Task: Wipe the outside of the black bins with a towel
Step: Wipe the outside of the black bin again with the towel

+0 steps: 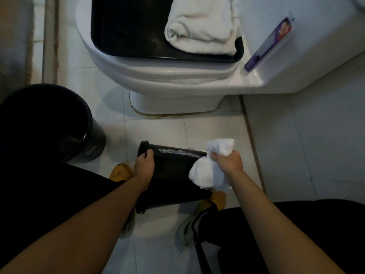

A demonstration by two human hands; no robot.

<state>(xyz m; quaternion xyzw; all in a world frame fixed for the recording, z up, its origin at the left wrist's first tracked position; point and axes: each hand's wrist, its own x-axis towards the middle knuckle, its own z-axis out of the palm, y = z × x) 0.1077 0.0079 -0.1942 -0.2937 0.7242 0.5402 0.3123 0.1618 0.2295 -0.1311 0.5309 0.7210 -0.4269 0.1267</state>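
Small black bin (pixel 173 175): lower centre of the frame, tipped on its side above the floor (pixel 158 127), mouth to the left, base to the right. A wet streak runs along its upper side, so wiping of this one looks under way, probably not finished; the underside is hidden.

Left hand (pixel 143 165): grip closed over the rim of the small bin, thumb inside the mouth, steadying it.

Right hand (pixel 229 160): grip closed tight around a bunched white towel (pixel 209 175), which presses on the bin's side near the base.

Larger black bin (pixel 59 123): left of the frame, upright on the floor, well apart from both hands. Whether its outside has been wiped cannot be told; judged as possibly left to do.

Toilet (pixel 158 76): upper centre, carrying a black tray (pixel 128 36) with a second folded white towel (pixel 203 30) on it, unused at present.
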